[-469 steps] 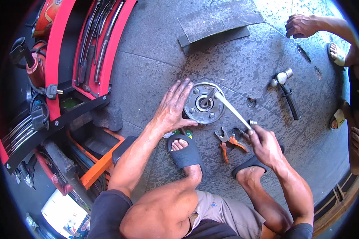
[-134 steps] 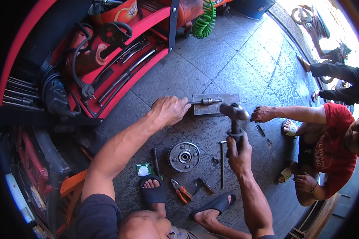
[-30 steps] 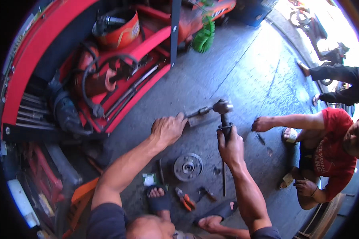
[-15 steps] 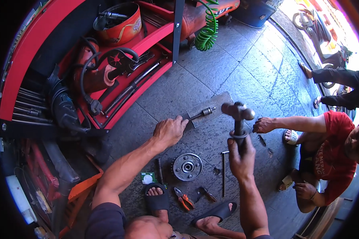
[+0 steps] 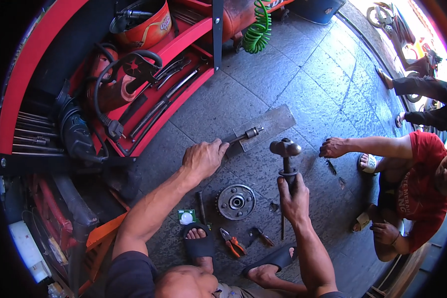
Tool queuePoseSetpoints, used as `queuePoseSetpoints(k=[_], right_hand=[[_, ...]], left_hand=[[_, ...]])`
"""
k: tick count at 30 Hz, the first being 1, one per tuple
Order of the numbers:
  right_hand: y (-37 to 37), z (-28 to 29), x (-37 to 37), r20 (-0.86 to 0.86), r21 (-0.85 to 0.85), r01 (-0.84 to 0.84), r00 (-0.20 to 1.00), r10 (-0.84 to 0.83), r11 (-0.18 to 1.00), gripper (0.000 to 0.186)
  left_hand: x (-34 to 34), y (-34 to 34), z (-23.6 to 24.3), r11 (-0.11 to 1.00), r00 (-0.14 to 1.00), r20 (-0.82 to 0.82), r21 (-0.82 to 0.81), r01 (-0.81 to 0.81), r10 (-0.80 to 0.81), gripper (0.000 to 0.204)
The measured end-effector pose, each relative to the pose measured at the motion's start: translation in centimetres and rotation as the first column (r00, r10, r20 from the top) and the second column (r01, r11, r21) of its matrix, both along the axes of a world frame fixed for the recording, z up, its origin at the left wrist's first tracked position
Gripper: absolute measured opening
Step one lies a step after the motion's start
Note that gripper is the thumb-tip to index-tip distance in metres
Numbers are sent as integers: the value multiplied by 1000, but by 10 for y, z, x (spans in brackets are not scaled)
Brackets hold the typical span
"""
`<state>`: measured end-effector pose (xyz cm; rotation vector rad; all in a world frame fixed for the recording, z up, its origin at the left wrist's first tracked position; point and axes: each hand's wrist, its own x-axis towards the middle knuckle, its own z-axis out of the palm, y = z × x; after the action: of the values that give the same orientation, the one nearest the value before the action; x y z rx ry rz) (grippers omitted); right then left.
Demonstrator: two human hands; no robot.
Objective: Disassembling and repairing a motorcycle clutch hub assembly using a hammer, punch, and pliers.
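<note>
Left hand: we see the left hand (image 5: 203,160) closed around the near end of a dark metal shaft (image 5: 251,133), thumb and fingers drawn together.
Shaft: it slants away from the fist toward the upper right, its thicker collared end over a flat metal plate (image 5: 275,124); we cannot tell whether it touches the plate.
Right hand: we find the right hand (image 5: 294,198) wrapped around the dark handle of a hammer (image 5: 285,149), thumb lying along the grip.
Hammer: its rounded steel head is up, to the right of the shaft's far end and apart from it in our view; a ring sits around the handle just above the fist.
Floor between the forearms: we see a toothed round hub (image 5: 237,202) lying flat, with a dark rod (image 5: 201,206) to its left and a green-and-white packet (image 5: 186,216) near that.
Closer to the sandals: we note orange-handled pliers (image 5: 232,243), a smaller hand tool (image 5: 261,237) and a thin bar (image 5: 282,228), partly hidden by the right hand.
Co-worker: a person in a red shirt (image 5: 424,184) crouches at the right, one arm stretched toward the hammer, well short of touching it.
Rack: at the left we see red shelving (image 5: 184,47) bearing long tools and an orange bucket (image 5: 143,31).
</note>
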<state>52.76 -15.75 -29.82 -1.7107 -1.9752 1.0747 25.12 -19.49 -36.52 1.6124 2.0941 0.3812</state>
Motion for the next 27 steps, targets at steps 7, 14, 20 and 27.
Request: queuePoseSetpoints(k=[7, 14, 20, 27], right_hand=[[27, 77, -52, -297, 232, -141, 932, 208, 963, 27], [67, -3, -27, 119, 250, -84, 991, 55, 964, 23], [56, 93, -49, -306, 299, -21, 945, 117, 954, 21], [49, 29, -42, 8, 185, -195, 980, 197, 963, 21]], left_hand=[[1, -10, -3, 997, 1000, -17, 69, -24, 25, 42], [-2, 11, -8, 989, 996, -57, 137, -53, 61, 40], [-3, -6, -21, 984, 998, -48, 176, -37, 47, 35], [5, 1, -5, 979, 996, -87, 204, -17, 35, 36]])
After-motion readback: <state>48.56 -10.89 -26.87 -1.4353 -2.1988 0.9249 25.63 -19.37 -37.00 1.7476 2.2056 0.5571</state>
